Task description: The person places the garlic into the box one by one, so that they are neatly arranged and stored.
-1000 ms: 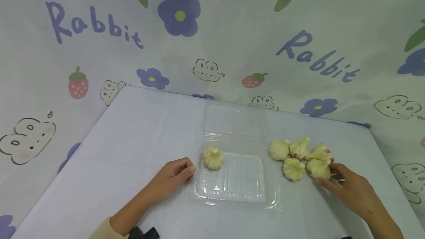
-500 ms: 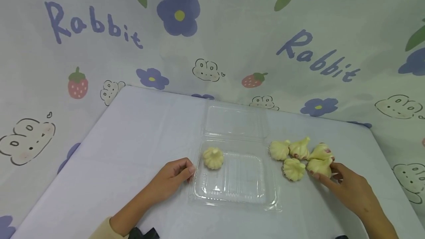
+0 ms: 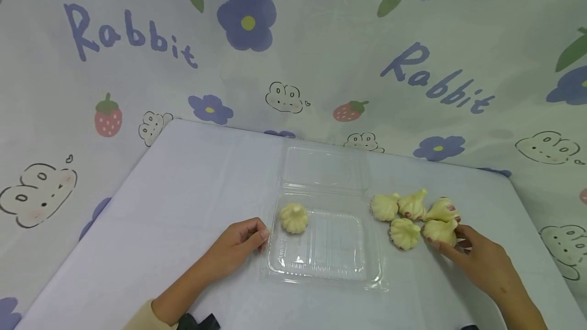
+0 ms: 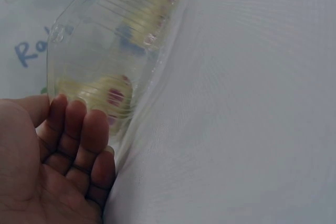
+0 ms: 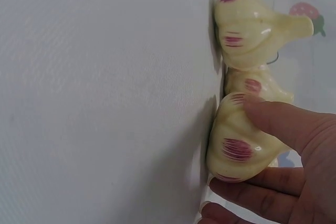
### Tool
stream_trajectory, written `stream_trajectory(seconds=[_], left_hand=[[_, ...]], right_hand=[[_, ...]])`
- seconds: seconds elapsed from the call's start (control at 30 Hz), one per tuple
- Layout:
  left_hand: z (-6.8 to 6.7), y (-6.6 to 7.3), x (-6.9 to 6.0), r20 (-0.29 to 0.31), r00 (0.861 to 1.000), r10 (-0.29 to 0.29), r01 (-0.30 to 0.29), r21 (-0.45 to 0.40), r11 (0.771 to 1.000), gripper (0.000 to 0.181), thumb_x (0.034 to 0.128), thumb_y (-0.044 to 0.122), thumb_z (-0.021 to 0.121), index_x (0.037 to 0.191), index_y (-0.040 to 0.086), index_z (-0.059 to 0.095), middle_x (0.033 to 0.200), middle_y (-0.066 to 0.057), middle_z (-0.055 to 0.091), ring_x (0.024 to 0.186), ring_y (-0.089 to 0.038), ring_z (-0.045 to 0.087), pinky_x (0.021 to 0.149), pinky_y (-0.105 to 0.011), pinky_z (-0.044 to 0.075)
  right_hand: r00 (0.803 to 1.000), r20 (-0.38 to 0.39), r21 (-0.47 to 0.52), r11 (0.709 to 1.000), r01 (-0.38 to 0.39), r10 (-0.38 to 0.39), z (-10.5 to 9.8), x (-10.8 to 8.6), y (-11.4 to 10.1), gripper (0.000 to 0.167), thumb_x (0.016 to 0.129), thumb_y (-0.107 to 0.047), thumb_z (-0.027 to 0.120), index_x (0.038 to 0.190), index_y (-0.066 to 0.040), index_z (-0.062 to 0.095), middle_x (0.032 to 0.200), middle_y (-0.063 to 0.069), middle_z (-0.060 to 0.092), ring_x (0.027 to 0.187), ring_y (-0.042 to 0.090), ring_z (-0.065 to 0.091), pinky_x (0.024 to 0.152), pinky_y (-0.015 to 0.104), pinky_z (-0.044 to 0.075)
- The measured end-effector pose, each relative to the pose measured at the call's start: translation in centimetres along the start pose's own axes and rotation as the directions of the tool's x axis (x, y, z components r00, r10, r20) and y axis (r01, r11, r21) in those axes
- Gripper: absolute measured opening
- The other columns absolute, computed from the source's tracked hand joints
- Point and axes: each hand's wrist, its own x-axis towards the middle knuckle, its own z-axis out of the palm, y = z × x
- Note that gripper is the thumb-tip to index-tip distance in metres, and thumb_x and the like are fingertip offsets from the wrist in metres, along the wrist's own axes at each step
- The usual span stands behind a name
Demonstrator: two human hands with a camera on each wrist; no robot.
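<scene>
A clear plastic container (image 3: 373, 281) lies with its lid (image 3: 326, 167) folded back, one garlic bulb (image 3: 294, 218) in its upper left part. At its left edge, my left hand (image 3: 236, 248) pinches the rim; the left wrist view shows the fingers (image 4: 94, 132) curled against the container wall (image 4: 79, 51). On the right, my right hand (image 3: 481, 258) grips the nearest right bulb (image 3: 440, 233) between thumb and fingers. That yellowish bulb (image 5: 236, 140) has purple streaks and still stands by the others in the right wrist view, where my right hand (image 5: 294, 156) partly covers it.
Several other bulbs (image 3: 405, 234) sit close together to the right of the container. A white cloth covers the table (image 3: 183, 182), with a printed curtain (image 3: 321, 39) behind. A black object (image 3: 199, 322) is beside the left sleeve.
My right thumb has shifted slightly up and left along the front of the bulb, and the right wrist has moved a little left. The left hand and container stay where they were.
</scene>
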Motion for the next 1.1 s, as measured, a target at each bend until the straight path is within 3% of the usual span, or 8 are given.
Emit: stream_trajectory(seconds=[0.47, 1.1], left_hand=[[0.00, 0.04, 0.02, 0.003, 1.000, -0.001, 0.001, 0.000, 1.000, 0.025, 0.1108, 0.023, 0.055, 0.091, 0.011, 0.063, 0.084, -0.002, 0.062, 0.079, -0.021, 0.060, 0.073, -0.029, 0.050], [0.01, -0.01, 0.05, -0.002, 1.000, 0.015, -0.015, 0.003, 1.000, 0.023, 0.1107, 0.022, 0.055, 0.092, 0.012, 0.064, 0.083, -0.001, 0.063, 0.078, -0.019, 0.060, 0.072, -0.029, 0.051]], right_hand=[[0.999, 0.015, -0.002, 0.999, -0.040, 0.040, -0.10, 0.10, -0.58, 0.085, 0.099, -0.056, 0.067, 0.138, 0.017, 0.047, 0.132, 0.039, 0.058, 0.112, 0.055, 0.062, 0.076, 0.056, 0.057], [0.999, 0.024, 0.038, 0.999, -0.034, 0.033, -0.11, 0.05, -0.70, 0.087, 0.099, -0.056, 0.067, 0.139, 0.019, 0.045, 0.134, 0.040, 0.056, 0.113, 0.054, 0.063, 0.076, 0.052, 0.060]])
